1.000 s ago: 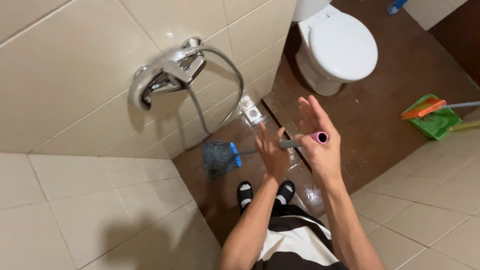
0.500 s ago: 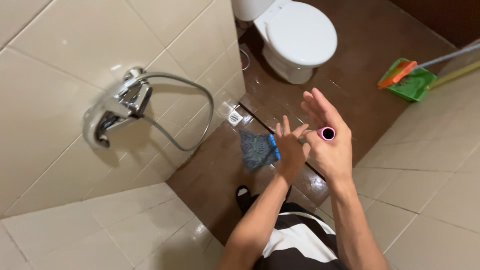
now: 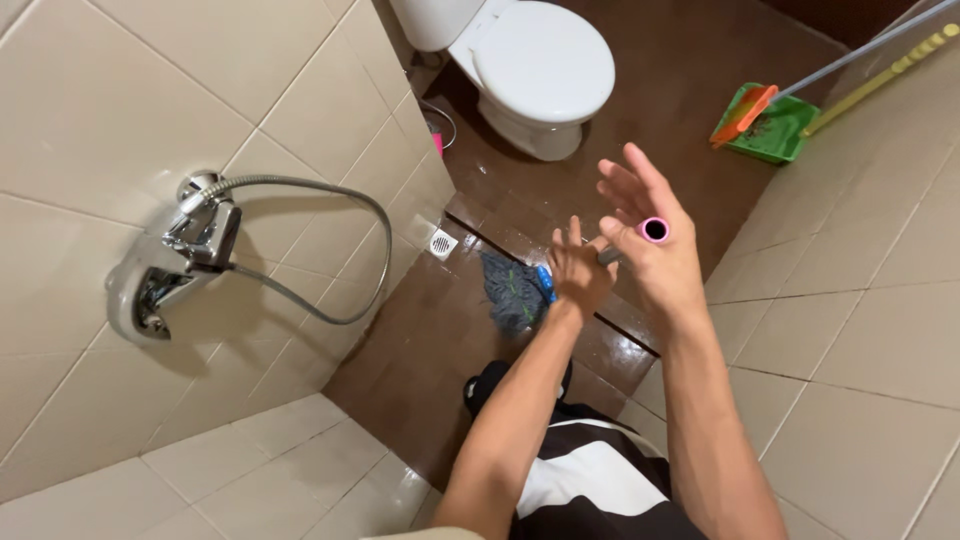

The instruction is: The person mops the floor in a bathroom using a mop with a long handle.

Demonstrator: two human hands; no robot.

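I look down into a tiled bathroom. My left hand point(image 3: 578, 272) is closed around the grey shaft of a mop. The mop's handle end is pink point(image 3: 654, 230) and rests against my right hand point(image 3: 650, 240), whose fingers are spread and whose thumb side holds the end. The mop's dark grey head point(image 3: 512, 293), with a blue clamp point(image 3: 545, 283), lies on the wet brown floor point(image 3: 420, 340) just beyond my left hand.
A chrome wall tap point(image 3: 190, 250) with a looping metal hose point(image 3: 340, 250) is on the left wall. A white toilet point(image 3: 535, 65) stands at the back, a floor drain point(image 3: 442, 243) before it. A green dustpan with long handles point(image 3: 770, 120) leans at right.
The view has swung so the tap sits lower left and the toilet more central. Both hands stay on the mop; its head has shifted slightly along the floor.
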